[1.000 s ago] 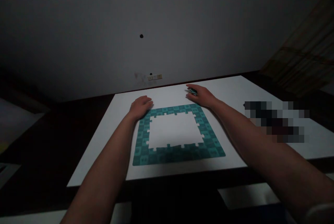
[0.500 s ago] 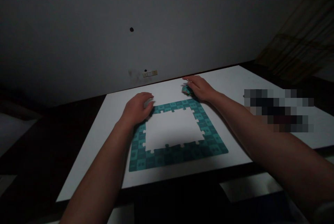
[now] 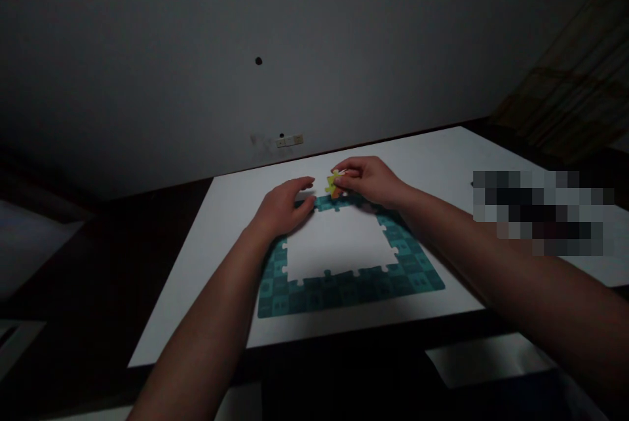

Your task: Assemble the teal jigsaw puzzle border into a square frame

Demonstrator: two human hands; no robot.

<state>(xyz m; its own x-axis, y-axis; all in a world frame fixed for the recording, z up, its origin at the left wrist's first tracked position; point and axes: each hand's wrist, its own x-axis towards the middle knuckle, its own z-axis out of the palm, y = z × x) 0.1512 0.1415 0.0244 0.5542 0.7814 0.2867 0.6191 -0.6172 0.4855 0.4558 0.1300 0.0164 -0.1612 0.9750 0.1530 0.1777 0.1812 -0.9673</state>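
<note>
A teal checkered puzzle border (image 3: 314, 296) lies on the white table, its middle showing bare white with tabs and notches along the inner edge. My right hand (image 3: 371, 179) pinches a yellow and orange jigsaw piece (image 3: 333, 185) between thumb and fingers, held above the border's far side. Whether more pieces are in or behind that hand is hidden. At the border's far left corner is my left hand (image 3: 287, 205), empty, its thumb and fingers apart and pointing toward the piece.
The white table (image 3: 187, 290) reaches back to a grey wall with a socket plate (image 3: 289, 141). A blurred-out dark item (image 3: 540, 211) lies at the table's right. A curtain (image 3: 560, 107) hangs at the far right.
My right hand has moved left and nearer from the small pile at the back and now holds up a yellow piece. My left hand has shifted slightly right. The view has turned a little.
</note>
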